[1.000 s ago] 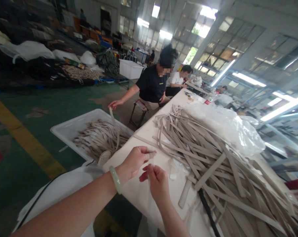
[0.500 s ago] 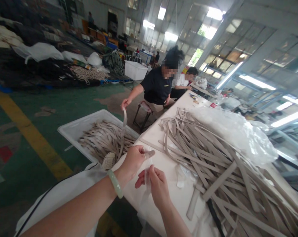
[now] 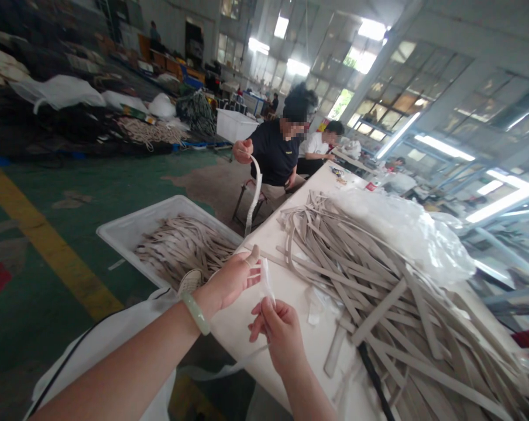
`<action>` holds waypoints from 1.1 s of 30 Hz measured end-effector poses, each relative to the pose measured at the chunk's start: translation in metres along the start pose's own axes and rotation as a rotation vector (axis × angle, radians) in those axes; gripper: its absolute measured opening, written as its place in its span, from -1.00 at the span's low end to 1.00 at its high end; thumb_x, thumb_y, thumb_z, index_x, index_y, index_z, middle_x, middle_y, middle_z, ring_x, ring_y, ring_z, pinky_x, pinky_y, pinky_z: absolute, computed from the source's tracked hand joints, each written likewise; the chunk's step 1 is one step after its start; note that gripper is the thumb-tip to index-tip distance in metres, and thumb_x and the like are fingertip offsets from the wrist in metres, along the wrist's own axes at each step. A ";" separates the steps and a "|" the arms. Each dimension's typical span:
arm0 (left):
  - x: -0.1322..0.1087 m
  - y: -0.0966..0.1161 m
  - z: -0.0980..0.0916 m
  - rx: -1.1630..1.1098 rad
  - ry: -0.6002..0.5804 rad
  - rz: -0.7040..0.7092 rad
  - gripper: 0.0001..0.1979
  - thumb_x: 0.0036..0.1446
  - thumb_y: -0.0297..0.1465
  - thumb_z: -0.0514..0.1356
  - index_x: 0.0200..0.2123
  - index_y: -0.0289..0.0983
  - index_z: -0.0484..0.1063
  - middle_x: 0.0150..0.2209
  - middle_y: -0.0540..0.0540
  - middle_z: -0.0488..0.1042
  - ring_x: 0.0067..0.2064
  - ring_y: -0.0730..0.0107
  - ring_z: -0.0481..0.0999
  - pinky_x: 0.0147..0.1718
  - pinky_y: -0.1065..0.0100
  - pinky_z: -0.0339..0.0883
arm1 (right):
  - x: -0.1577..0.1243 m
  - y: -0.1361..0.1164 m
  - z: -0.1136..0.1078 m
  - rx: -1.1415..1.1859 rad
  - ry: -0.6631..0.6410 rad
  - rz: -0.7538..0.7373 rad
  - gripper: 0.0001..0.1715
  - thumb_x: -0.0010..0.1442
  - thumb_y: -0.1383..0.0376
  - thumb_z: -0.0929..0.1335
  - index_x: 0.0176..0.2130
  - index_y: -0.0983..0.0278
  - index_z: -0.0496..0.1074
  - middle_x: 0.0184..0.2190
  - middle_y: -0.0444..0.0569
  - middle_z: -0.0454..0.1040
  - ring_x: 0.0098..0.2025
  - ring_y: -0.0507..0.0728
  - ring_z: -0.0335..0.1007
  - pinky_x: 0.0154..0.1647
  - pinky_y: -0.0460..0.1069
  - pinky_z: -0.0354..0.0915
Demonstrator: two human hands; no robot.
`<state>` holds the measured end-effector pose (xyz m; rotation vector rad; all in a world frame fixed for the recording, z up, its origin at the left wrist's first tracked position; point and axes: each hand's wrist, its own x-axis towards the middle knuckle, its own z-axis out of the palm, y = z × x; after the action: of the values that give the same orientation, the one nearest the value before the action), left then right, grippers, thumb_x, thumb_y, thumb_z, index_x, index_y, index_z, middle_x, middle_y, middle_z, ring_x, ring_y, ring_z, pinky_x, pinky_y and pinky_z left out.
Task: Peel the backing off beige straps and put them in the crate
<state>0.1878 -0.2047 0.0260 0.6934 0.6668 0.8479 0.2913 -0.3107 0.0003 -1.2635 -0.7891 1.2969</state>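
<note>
My right hand (image 3: 278, 327) pinches a thin, translucent white strip (image 3: 267, 276) between thumb and fingers. One end of it stands up above the pinch, and a long tail trails down to the left past the table edge. Just left of that upper end, my left hand (image 3: 233, 279) is open, its fingers apart and its thumb raised with a beige covering on it. A pale green bangle circles the left wrist. Both hands are above the near corner of the white table (image 3: 242, 327). To their right lies a large heap of flat beige-grey straps (image 3: 352, 280).
A white bin (image 3: 128, 219) of similar straps stands on the floor at left. Beyond it a seated co-worker (image 3: 277, 152) holds up one strap. Clear plastic sheeting (image 3: 414, 228) covers the heap's far side. A dark strap (image 3: 374, 377) lies near the table's front.
My left hand has let go of the translucent strip and opened, moving slightly left. My right hand still holds the strip. The co-worker's hand has lifted a strap up from the bin.
</note>
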 end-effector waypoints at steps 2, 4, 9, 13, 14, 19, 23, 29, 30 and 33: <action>-0.004 -0.003 -0.001 0.197 0.007 -0.114 -0.45 -0.17 0.04 0.38 -0.41 -0.33 0.39 -0.40 -0.06 0.44 -0.35 0.39 0.43 -0.28 0.31 0.31 | -0.001 0.003 -0.004 -0.124 0.088 -0.080 -0.43 0.10 -0.13 0.40 -0.43 0.35 0.47 -0.73 -0.06 0.45 -0.66 0.02 0.30 -0.48 -0.08 0.27; -0.007 -0.007 0.000 0.368 -0.046 -0.149 -0.48 -0.20 -0.01 0.41 -0.47 -0.35 0.39 -0.48 -0.04 0.41 -0.43 0.45 0.37 -0.37 0.37 0.25 | -0.001 0.005 -0.007 -0.225 0.147 -0.116 -0.44 0.13 -0.13 0.38 -0.42 0.34 0.47 -0.71 -0.06 0.47 -0.65 0.03 0.30 -0.52 -0.08 0.23; -0.009 -0.015 0.007 0.286 -0.037 0.020 -0.61 -0.31 -0.23 0.47 -0.53 -0.35 0.40 -0.55 0.05 0.35 -0.49 0.56 0.24 -0.46 0.45 0.12 | 0.000 0.007 -0.009 -0.317 0.140 -0.103 -0.47 0.17 -0.09 0.35 -0.40 0.34 0.46 -0.69 -0.05 0.49 -0.65 0.04 0.33 -0.51 -0.08 0.21; -0.006 -0.015 0.011 0.055 0.048 0.014 -0.63 -0.41 -0.32 0.48 -0.55 -0.36 0.41 -0.53 0.01 0.41 -0.46 0.54 0.31 -0.42 0.45 0.20 | 0.001 0.012 -0.005 -0.259 0.058 -0.057 -0.47 0.18 -0.10 0.32 -0.37 0.32 0.43 -0.68 -0.07 0.49 -0.66 0.04 0.35 -0.52 -0.08 0.24; -0.005 -0.015 0.011 0.012 0.083 0.028 -0.62 -0.44 -0.33 0.49 -0.54 -0.37 0.43 -0.52 0.00 0.42 -0.46 0.53 0.32 -0.42 0.45 0.21 | 0.003 0.012 -0.004 -0.255 0.019 -0.040 -0.47 0.19 -0.10 0.31 -0.37 0.32 0.42 -0.68 -0.08 0.49 -0.66 0.05 0.36 -0.53 -0.08 0.25; 0.007 -0.003 -0.001 -0.049 0.206 0.136 -0.57 -0.49 -0.31 0.51 -0.51 -0.36 0.45 -0.53 0.02 0.42 -0.45 0.55 0.33 -0.43 0.50 0.19 | 0.032 0.001 -0.018 -0.595 -0.311 -0.103 -0.54 0.28 -0.01 0.26 -0.28 0.31 0.48 -0.49 -0.03 0.59 -0.43 0.10 0.53 -0.36 -0.04 0.37; 0.020 0.018 -0.017 0.004 0.299 0.294 -0.57 -0.43 -0.27 0.51 -0.48 -0.35 0.47 -0.56 0.06 0.40 -0.50 0.59 0.28 -0.49 0.52 0.12 | 0.092 -0.018 -0.045 -1.069 -0.129 -0.246 -0.68 0.26 0.18 0.32 -0.08 0.31 0.49 -0.20 0.08 0.59 -0.16 0.17 0.52 -0.12 0.03 0.36; 0.017 0.034 -0.021 0.075 0.156 0.175 -0.53 -0.45 -0.27 0.52 -0.40 -0.36 0.54 -0.50 -0.02 0.50 -0.46 0.48 0.41 -0.42 0.45 0.25 | 0.167 -0.016 -0.056 -1.294 0.118 -0.290 -0.73 0.08 0.29 0.45 -0.19 0.35 0.46 -0.12 0.21 0.48 0.01 0.29 0.35 0.04 0.11 0.18; 0.014 0.034 -0.019 0.097 0.098 0.132 -0.55 -0.43 -0.26 0.52 -0.42 -0.37 0.54 -0.50 -0.04 0.51 -0.47 0.48 0.41 -0.42 0.45 0.26 | 0.172 -0.014 -0.055 -1.312 0.119 -0.279 -0.80 0.06 0.29 0.46 -0.29 0.35 0.46 -0.21 0.18 0.50 -0.05 0.28 0.38 -0.03 0.08 0.21; 0.006 0.034 -0.014 0.174 -0.018 0.061 -0.59 -0.37 -0.23 0.52 -0.46 -0.36 0.54 -0.50 -0.05 0.52 -0.48 0.47 0.42 -0.43 0.44 0.27 | 0.175 -0.019 -0.057 -1.317 0.079 -0.279 -0.82 0.02 0.31 0.46 -0.48 0.30 0.38 -0.43 0.03 0.47 -0.27 0.18 0.40 -0.25 -0.02 0.22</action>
<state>0.1654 -0.1796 0.0427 0.8806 0.7123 0.8448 0.3812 -0.1521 -0.0321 -2.0534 -1.8111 0.3774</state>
